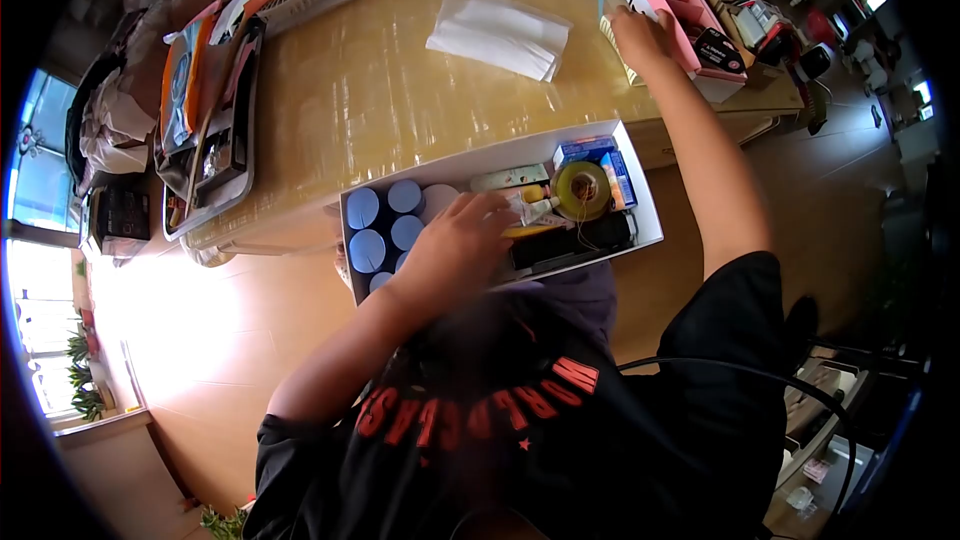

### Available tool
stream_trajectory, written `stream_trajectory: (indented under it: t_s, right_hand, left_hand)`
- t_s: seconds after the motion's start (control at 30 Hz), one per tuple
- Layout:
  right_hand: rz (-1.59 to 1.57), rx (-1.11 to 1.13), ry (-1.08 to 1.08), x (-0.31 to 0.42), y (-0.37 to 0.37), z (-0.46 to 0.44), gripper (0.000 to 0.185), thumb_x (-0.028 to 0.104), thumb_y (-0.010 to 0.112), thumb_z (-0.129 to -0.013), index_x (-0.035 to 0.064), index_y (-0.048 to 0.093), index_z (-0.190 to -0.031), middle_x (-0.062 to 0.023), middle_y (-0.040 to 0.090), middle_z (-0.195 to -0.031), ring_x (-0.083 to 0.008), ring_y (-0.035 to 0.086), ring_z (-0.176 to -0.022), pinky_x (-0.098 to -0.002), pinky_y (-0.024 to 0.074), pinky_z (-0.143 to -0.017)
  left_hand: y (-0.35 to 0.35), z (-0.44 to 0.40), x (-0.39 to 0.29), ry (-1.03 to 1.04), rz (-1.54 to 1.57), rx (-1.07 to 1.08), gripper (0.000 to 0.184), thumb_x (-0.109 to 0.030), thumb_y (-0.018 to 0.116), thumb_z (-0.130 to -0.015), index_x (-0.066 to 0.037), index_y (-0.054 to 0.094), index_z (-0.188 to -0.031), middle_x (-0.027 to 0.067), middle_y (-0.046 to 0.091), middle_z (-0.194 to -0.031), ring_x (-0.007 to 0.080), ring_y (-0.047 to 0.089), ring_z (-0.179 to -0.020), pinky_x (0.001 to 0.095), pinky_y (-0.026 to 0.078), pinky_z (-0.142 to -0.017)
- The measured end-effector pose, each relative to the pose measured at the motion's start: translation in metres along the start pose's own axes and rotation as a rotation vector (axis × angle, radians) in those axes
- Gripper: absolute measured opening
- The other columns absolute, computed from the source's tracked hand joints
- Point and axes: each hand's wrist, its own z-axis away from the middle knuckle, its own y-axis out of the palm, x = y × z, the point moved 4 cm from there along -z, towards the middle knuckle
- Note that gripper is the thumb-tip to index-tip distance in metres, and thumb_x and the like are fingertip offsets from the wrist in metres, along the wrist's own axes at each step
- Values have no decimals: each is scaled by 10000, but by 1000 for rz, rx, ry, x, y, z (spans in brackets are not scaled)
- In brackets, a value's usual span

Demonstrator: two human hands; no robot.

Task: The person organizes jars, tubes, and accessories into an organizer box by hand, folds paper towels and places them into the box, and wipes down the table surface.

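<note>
A white open box (650,202) sits at the table's near edge, in front of my body. Several blue round lids (367,250) fill its left part; a roll of yellow-green tape (582,190), small blue boxes (585,150), tubes (535,206) and a dark case (570,243) lie in its right part. My left hand (465,240) is over the middle of the box, its fingers at the tubes, slightly blurred; what they hold, if anything, is hidden. At the table's right, my right hand (640,37) has its fingers closed at a pale striped item (618,48), beside a pink box (650,0).
A folded white cloth or paper (500,35) lies on the table (330,90). At the left edge stands a metal tray (245,185) with orange packets and other items. Cluttered goods (745,15) lie beyond the pink box at the right. A black cable (740,367) runs at the lower right.
</note>
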Motion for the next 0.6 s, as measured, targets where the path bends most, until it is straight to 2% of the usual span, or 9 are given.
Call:
stream_trajectory:
  t_s: [0.1, 0.13, 0.23, 0.33, 0.43, 0.47, 0.53, 0.6]
  right_hand:
    - [-49, -28, 43, 1, -4, 1, 321, 368, 507, -1074, 93, 670, -1104, -167, 774, -960, -342, 744, -963, -515, 384, -1004]
    - [-26, -17, 48, 3, -8, 1, 409, 454, 529, -1059, 71, 669, -1068, -174, 772, -999, -344, 736, -1002, -514, 387, -1030]
    - [-158, -54, 32, 11, -21, 11, 469, 485, 614, -1009, 28, 679, -1093, -196, 757, -1063, -365, 716, -1033, -491, 450, -998]
    - [-476, -137, -114, 8, -25, 20, 506, 453, 713, -953, 1, 683, -1177, -206, 740, -1096, -381, 698, -1050, -450, 513, -945]
    - [-445, -89, -102, 12, -69, 42, 510, 379, 782, -911, 4, 684, -1242, -215, 728, -1065, -395, 689, -1006, -403, 543, -889]
    - [-556, -99, -144, 9, -76, 44, 473, 343, 773, -937, 2, 683, -1253, -162, 739, -1054, -290, 710, -960, -353, 546, -867]
    - [-865, -9, -159, 15, -110, 59, 458, 340, 753, -964, 10, 679, -1273, -115, 738, -1065, -212, 704, -964, -315, 545, -855]
    - [-1096, 74, -197, 31, -147, 86, 445, 336, 737, -987, 19, 673, -1292, -71, 731, -1071, -152, 693, -978, -286, 542, -850]
  left_hand:
    - [4, 7, 5, 36, 114, 103, 262, -149, 696, -946, -40, 710, -1183, 124, 625, -1278, 349, 579, -1206, 436, 507, -1038]
    - [5, 9, 6, 27, 148, 124, 233, -170, 711, -938, -49, 732, -1137, 116, 619, -1268, 337, 570, -1213, 433, 500, -1049]
    - [9, 7, 5, 8, 128, 169, 250, -180, 721, -934, -60, 727, -1153, 114, 602, -1257, 332, 548, -1241, 434, 493, -1058]
    - [8, 4, 4, 53, 44, 126, 277, -184, 727, -928, -77, 718, -1184, 113, 583, -1252, 333, 533, -1252, 435, 485, -1067]
    - [7, -2, 3, 28, 87, 189, 306, -173, 727, -921, -96, 706, -1217, 112, 576, -1250, 334, 536, -1238, 445, 482, -1067]
    - [6, -7, 0, 112, 75, 155, 310, -167, 730, -914, -99, 705, -1216, 114, 576, -1243, 333, 540, -1233, 447, 483, -1063]
    - [7, -20, -6, 274, 55, 78, 319, -155, 735, -900, -103, 702, -1214, 118, 577, -1228, 331, 548, -1224, 452, 485, -1055]
    - [21, -38, -15, 323, 37, 92, 307, -149, 732, -894, -113, 706, -1198, 118, 576, -1204, 328, 556, -1222, 457, 499, -1030]
